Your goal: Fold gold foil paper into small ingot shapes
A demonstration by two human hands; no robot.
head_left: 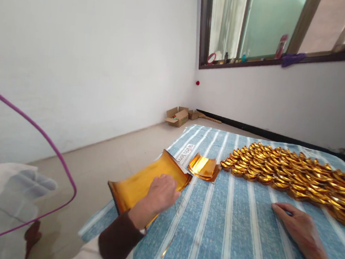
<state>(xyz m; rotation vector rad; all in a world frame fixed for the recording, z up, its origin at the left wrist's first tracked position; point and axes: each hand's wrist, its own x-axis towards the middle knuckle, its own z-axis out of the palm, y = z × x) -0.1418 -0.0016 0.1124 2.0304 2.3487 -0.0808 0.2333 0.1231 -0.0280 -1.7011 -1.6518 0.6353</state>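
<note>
Gold sheets [134,178] lying under the left hand [163,191], the nearer one, on striped cloth [220,215]
Long axis slants near-left to far-right; left fingers curled over its right part, grip hidden; right hand [299,227] loosely open, well apart; beyond, a smaller stack [203,166], folded gold pieces [290,175], then an open cardboard box [178,118] holding something small and red
</note>
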